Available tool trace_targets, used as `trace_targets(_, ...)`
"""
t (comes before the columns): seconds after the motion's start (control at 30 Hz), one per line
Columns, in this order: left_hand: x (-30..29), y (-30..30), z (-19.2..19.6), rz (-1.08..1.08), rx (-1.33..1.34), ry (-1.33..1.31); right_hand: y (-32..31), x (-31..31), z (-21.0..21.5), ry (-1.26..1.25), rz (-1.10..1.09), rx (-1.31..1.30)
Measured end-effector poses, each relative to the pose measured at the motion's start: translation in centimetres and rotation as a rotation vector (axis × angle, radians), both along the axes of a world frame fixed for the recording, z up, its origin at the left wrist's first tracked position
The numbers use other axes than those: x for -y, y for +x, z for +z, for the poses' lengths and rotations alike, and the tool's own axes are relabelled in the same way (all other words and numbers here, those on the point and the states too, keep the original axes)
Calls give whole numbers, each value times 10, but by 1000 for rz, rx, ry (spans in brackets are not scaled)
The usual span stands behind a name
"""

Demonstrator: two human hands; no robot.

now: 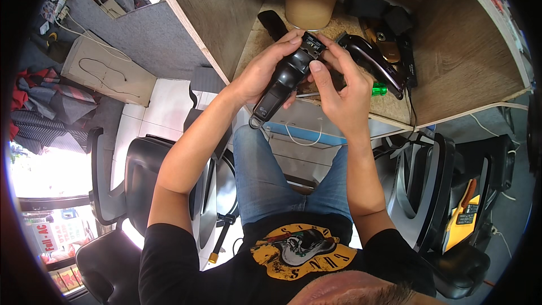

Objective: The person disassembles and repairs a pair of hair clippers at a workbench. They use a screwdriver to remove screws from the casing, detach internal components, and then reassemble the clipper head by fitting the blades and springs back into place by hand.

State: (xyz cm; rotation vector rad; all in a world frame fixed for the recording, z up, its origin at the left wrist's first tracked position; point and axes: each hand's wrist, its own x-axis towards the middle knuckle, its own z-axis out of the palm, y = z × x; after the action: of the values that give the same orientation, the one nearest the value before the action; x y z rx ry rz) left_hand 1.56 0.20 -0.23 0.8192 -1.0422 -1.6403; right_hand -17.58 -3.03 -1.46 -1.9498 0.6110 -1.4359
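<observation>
A black hair clipper point(278, 86) is held over a wooden shelf, its blade end pointing away from me and its hanging loop toward me. My left hand point(255, 74) is closed around its body from the left side. At the blade head point(311, 46), my right hand point(345, 97) touches with thumb and fingers from the right. Beneath my right hand lies a screwdriver with a green handle point(379, 89), its shaft partly hidden. A second clipper point(374, 63), dark and shiny, rests on the shelf just beyond that hand.
Further back stand a tan cylindrical container point(314, 1) and a bronze-coloured trimmer point(387, 48). A black elongated item point(272, 25) lies left of the container. Wooden side panels point(480, 39) enclose the shelf. Black padded chairs point(148, 164) flank my legs; a cord hangs at the right.
</observation>
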Motion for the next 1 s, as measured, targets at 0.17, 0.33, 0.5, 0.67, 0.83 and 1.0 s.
trace_targets(0.17, -4, -5, 6, 69, 28, 35, 0, 0, 0, -29, -15, -15)
trace_targets(0.33, -2, -5, 5, 99, 48, 0, 1, -1, 1, -1, -18, -14)
trace_targets(0.5, -1, 1, 0, -10, 25, -17, 3, 1, -4, -28, -35, 31)
trace_targets(0.67, -1, -6, 3, 52, -21, 29, 2, -1, -1, 0, -27, 50)
trace_targets(0.83, -3, -3, 7, -1, 6, 6, 0, -4, 4, 82, 13, 38)
trace_targets(1.0, -4, -4, 10, -8, 77, -20, -1, 0, -1, 34, -1, 42)
